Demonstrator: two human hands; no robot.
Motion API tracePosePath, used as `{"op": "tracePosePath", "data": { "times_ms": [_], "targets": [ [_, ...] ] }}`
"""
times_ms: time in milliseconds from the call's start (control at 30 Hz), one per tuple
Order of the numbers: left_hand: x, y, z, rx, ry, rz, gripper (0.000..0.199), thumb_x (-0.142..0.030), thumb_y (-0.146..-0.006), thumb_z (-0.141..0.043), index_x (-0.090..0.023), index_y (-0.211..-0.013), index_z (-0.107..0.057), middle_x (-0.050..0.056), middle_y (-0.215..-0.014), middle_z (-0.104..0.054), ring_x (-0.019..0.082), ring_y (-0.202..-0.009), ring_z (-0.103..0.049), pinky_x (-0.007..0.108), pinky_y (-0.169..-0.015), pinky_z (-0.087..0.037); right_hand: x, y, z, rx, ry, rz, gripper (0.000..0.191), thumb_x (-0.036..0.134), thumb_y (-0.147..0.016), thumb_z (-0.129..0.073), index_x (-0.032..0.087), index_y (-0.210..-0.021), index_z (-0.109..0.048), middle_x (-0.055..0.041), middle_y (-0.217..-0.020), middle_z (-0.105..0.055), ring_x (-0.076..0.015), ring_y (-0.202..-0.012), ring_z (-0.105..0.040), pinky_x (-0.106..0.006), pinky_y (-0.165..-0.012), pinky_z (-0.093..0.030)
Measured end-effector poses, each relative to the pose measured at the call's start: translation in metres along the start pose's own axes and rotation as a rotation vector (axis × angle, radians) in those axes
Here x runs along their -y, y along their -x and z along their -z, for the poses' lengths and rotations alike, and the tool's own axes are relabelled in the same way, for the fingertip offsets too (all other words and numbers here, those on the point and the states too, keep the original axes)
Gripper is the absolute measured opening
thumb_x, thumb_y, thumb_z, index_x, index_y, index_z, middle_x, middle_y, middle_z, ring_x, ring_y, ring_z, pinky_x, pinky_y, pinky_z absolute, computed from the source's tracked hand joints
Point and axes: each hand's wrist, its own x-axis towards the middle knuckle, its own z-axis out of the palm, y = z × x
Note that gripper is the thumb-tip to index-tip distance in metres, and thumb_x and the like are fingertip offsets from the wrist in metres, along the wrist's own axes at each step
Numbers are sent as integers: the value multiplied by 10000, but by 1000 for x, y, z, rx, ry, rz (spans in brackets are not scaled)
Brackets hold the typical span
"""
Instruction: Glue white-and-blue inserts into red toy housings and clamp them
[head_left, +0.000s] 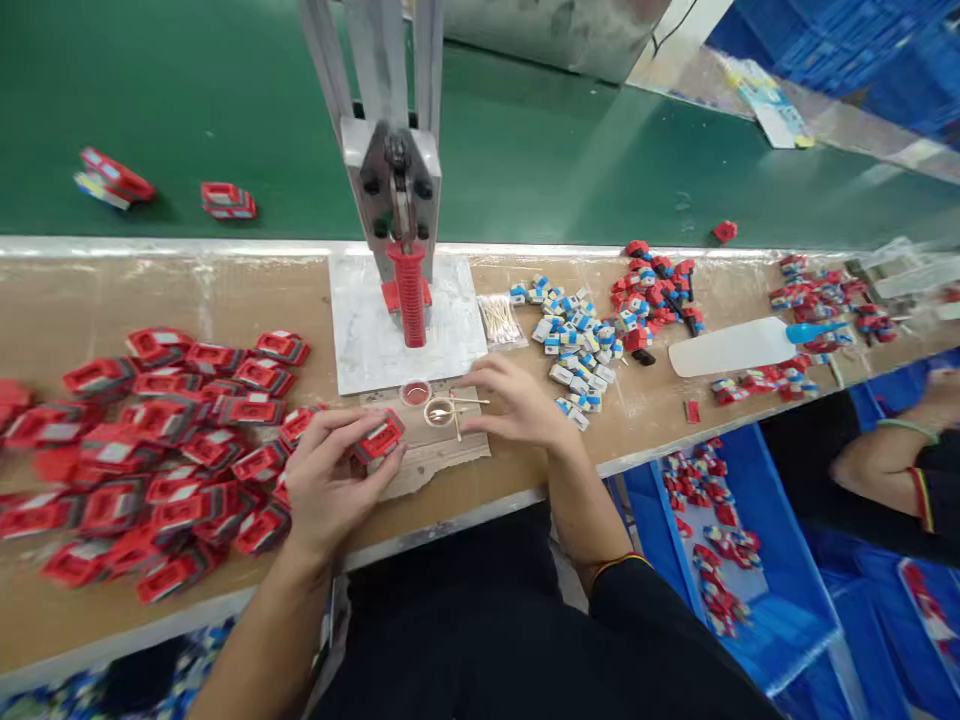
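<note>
My left hand grips a red toy car body, its hollow side facing up, over a torn piece of cardboard. On that cardboard sit a small cup of reddish liquid and a second small cup with cotton swabs resting across it. My right hand reaches in beside the second cup, thumb and fingers apart around the swab ends. Whether a fingertip touches a swab is hard to see. To the left lies a big heap of similar red car bodies.
A lever press with a red handle stands on a white plate. Rightward lie bagged swabs, blue-and-white parts, red parts and a white bottle. Behind runs a green belt. Another person's arm is at right.
</note>
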Motion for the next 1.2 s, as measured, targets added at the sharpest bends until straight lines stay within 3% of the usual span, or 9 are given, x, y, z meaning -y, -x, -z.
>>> {"op": "tracePosePath", "data": {
  "times_ms": [100,233,433,633,733,800,900,1000,1200],
  "targets": [
    [4,5,-4,-49,166,95,475,-130,-809,-909,-236,-1239,-736,18,-1061,-776,157,-932,-780,263,-833,-656,-15,40,46,-146,314,-313,263,485,-1040,-663,254,-1147,-729,-80,-1098,-733,-269,-1056,-671,-413,-937,-555],
    [4,4,-9,-52,330,138,376,-186,-806,-931,-218,-1123,-732,39,-1050,-803,201,-991,-815,307,-856,-684,-30,71,68,23,707,-572,174,285,-964,-698,219,-1110,-764,-132,-1091,-735,-326,-1053,-630,-433,-895,-497],
    [-18,3,-5,45,483,238,332,-299,-802,-962,-206,-1078,-802,150,-1279,-809,283,-1198,-795,337,-898,-688,-40,80,57,18,872,-455,175,226,-960,-633,226,-1088,-753,-131,-1086,-749,-316,-1014,-621,-406,-833,-427],
    [-39,22,-10,26,686,488,476,-345,-813,-959,-176,-1223,-788,111,-1059,-858,231,-938,-844,301,-849,-697,-55,81,61,64,784,-341,168,186,-948,-596,204,-1043,-734,-130,-1010,-789,-309,-949,-650,-412,-850,-483],
    [-45,28,-9,45,713,522,521,-332,-827,-947,-186,-1292,-763,127,-1133,-853,246,-1008,-844,298,-865,-699,-44,75,70,27,649,-290,245,211,-962,-580,204,-1157,-729,-130,-1039,-782,-308,-941,-664,-445,-875,-535],
    [-49,30,-9,62,715,547,520,-328,-839,-935,-190,-1306,-755,127,-1146,-853,252,-1027,-845,305,-883,-703,-22,68,71,-109,480,-250,311,263,-996,-596,229,-1283,-708,-116,-1110,-764,-285,-950,-682,-444,-876,-567],
    [-54,32,-11,67,691,583,502,-339,-838,-927,-179,-1283,-760,126,-1135,-856,263,-1031,-850,323,-900,-714,25,58,54,-387,121,-145,272,297,-1009,-660,275,-1276,-710,-85,-1114,-730,-240,-960,-704,-393,-820,-595],
    [-61,35,-19,32,647,590,448,-351,-853,-904,-179,-1243,-765,118,-1135,-859,265,-1022,-855,343,-910,-724,68,49,15,-572,-192,-61,53,283,-989,-712,266,-1040,-712,-50,-977,-691,-209,-914,-701,-341,-745,-592],
    [-72,46,-32,-119,538,555,354,-303,-915,-833,-183,-1237,-750,123,-1207,-851,249,-1032,-861,305,-917,-723,101,42,-57,-746,-323,-226,179,278,-936,-783,230,-838,-641,-30,-942,-676,-176,-846,-720,-311,-682,-609]
  ]
}}
